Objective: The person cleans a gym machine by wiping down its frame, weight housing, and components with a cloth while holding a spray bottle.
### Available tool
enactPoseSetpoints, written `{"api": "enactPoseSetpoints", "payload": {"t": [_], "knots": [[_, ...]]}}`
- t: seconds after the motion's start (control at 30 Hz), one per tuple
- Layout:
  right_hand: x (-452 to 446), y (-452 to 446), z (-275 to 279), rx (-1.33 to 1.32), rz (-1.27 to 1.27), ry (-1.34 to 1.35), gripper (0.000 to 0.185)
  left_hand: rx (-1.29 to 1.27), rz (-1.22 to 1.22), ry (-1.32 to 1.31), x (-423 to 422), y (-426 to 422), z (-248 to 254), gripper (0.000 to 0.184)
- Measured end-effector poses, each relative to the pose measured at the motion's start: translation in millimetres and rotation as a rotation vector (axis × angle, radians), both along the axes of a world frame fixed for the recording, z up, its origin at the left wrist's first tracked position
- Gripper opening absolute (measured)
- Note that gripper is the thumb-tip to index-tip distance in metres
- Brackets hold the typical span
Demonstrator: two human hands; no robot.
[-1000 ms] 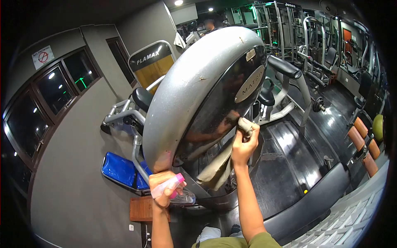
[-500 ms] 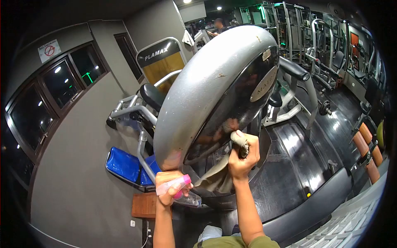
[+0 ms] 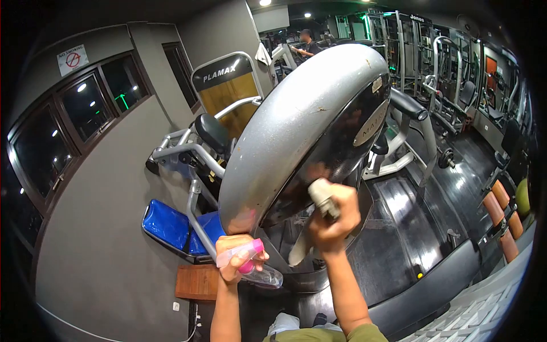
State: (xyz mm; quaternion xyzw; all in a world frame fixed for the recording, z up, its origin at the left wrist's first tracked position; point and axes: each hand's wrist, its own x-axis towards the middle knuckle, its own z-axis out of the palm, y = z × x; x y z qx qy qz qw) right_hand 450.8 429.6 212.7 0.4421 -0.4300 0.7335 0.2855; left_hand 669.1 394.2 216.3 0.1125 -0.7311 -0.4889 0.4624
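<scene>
My left hand (image 3: pixel 233 257) is closed round the pink and clear spray bottle (image 3: pixel 264 276), at the lower end of a large silver machine housing (image 3: pixel 285 125). My right hand (image 3: pixel 337 216), slightly blurred, grips a greyish-beige cloth (image 3: pixel 323 196). A bunched part sticks out above the fingers, close to the glossy black side panel (image 3: pixel 319 165) marked MATRIX, and a loose end hangs below the hand. Whether the cloth touches the panel cannot be made out.
A blue padded bench (image 3: pixel 166 226) and a wooden box (image 3: pixel 196 282) are at the left. Behind stands a PLAMAX machine (image 3: pixel 225 80). A person (image 3: pixel 308 44) is in the far background. Orange rollers (image 3: pixel 494 208) stand at the right, near a black curved rail (image 3: pixel 421 290).
The view has shifted, with the machine now further right. The cloth and my right hand have moved along the black panel. My left hand still holds the bottle.
</scene>
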Motion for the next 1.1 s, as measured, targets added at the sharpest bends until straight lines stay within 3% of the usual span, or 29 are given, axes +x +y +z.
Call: {"api": "enactPoseSetpoints", "payload": {"t": [0.07,0.13,0.27,0.33,0.53,0.6,0.77,0.87,0.93,1.0,1.1], "knots": [[14.3,-0.2,-4.8,0.015,0.142,0.317,0.028,0.005,0.007,0.021,-1.9,0.4,0.4,0.050],[20.6,8.5,0.1,0.122,0.157,0.471,0.036,-0.019,0.039,-0.002,-1.5,2.2,3.3,0.049],[-6.9,5.0,27.5,-0.028,0.026,0.206,0.030,-0.018,0.046,-0.011,-1.8,1.9,3.1,0.047],[-14.1,7.1,40.7,0.017,-0.033,0.071,0.026,-0.050,0.026,-0.037,-1.2,1.5,5.2,0.045],[23.3,9.8,26.2,0.122,0.111,0.562,0.044,-0.099,-0.003,-0.045,-0.4,-2.0,7.1,0.043],[13.8,15.3,39.2,0.160,0.115,0.566,0.043,-0.054,-0.001,-0.040,0.2,-0.8,4.4,0.043],[-9.0,8.6,81.2,0.017,-0.024,0.282,0.039,-0.047,0.084,-0.084,-5.0,4.9,5.5,0.052],[11.7,13.6,78.7,0.133,0.063,0.486,0.041,-0.195,0.021,-0.090,-0.1,-3.6,8.4,0.044],[28.4,17.3,74.8,0.225,0.056,0.682,0.040,-0.136,0.041,-0.074,-2.0,1.7,8.9,0.046],[20.6,15.4,83.4,0.224,0.054,0.688,0.040,-0.076,0.065,-0.067,0.8,3.7,9.3,0.048],[-0.6,13.2,119.2,0.170,-0.078,0.486,0.041,-0.011,-0.003,-0.055,4.3,0.3,6.2,0.049]]}}
